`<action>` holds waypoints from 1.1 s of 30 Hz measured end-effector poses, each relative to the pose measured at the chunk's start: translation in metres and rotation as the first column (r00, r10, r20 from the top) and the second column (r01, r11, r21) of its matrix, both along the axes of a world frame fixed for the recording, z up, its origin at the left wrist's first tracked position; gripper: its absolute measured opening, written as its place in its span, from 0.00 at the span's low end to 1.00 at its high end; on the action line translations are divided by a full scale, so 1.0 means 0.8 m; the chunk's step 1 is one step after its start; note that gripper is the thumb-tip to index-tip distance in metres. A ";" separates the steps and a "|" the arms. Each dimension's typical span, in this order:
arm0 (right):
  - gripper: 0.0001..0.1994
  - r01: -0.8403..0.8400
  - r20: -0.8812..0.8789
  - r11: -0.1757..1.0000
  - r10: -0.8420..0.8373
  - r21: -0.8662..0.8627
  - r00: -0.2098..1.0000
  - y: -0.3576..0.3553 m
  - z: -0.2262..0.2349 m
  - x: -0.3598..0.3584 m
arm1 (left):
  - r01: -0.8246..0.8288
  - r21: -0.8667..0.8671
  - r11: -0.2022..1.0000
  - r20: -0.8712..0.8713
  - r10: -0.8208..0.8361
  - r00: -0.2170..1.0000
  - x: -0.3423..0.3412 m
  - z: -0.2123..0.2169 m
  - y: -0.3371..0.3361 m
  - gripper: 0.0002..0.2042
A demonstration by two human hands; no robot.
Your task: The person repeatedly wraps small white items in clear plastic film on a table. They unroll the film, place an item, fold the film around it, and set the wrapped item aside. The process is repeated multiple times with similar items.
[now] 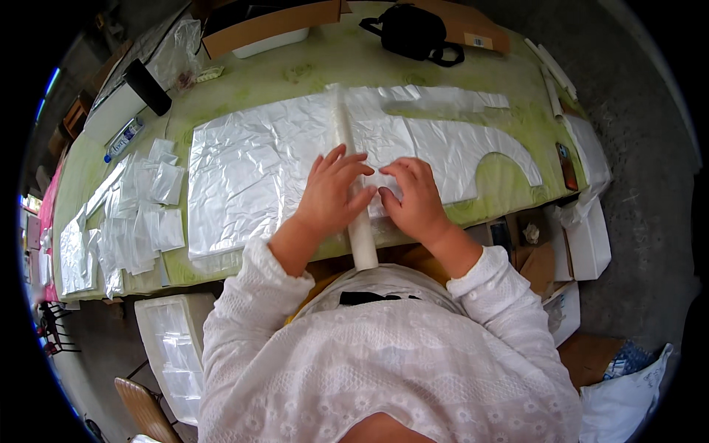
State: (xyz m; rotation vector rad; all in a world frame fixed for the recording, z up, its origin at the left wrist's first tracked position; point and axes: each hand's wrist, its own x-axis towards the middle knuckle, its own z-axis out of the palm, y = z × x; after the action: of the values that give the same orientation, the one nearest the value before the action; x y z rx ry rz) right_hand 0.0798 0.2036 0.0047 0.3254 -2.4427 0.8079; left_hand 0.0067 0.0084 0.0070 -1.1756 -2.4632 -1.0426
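Observation:
A flat, crinkled sheet of white translucent plastic [244, 177], shaped like a disposable apron, is spread on the table. Its right end has a curved cut-out and long strap-like strips. Across the sheet lies a narrow pale roll [363, 247], its near end sticking out over the table's front edge toward my waist. My left hand [334, 190] rests over the middle of this roll, fingers spread. Just to the right, my right hand [415, 198] hovers by the roll with bent fingers, thumb and forefinger apart. Whether its fingertips touch the plastic I cannot tell.
Several small folded clear plastic packets [140, 221] lie at the left, near a water bottle [124, 139] and a black cylinder [148, 87]. A black bag [410, 32] and cardboard boxes [273, 28] stand at the back. A phone [566, 167] lies near the right edge.

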 end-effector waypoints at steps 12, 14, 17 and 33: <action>0.29 0.176 0.322 0.854 -0.364 0.489 0.874 -0.012 -0.009 -0.185 | -0.137 0.062 0.989 0.061 0.133 0.989 0.027 -0.009 -0.037 0.15; 0.31 0.223 0.434 0.811 -0.496 0.540 0.752 0.005 0.008 -0.214 | -0.166 0.071 0.984 0.066 0.161 0.985 0.027 -0.010 -0.038 0.15; 0.37 0.518 0.486 0.702 -0.712 0.488 0.507 0.106 0.014 -0.216 | -0.190 0.076 0.979 0.064 0.186 0.981 0.029 -0.010 -0.036 0.14; 0.33 0.261 0.280 0.866 -0.401 0.426 0.873 0.103 -0.003 -0.079 | -0.199 0.193 0.961 0.116 0.179 0.977 0.025 -0.012 -0.037 0.10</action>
State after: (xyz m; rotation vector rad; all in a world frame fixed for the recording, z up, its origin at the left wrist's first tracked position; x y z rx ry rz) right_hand 0.0166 0.2862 0.0019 -0.1364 -2.8856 0.2521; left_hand 0.0264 -0.0212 -0.0026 -0.8284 -2.4118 -1.2849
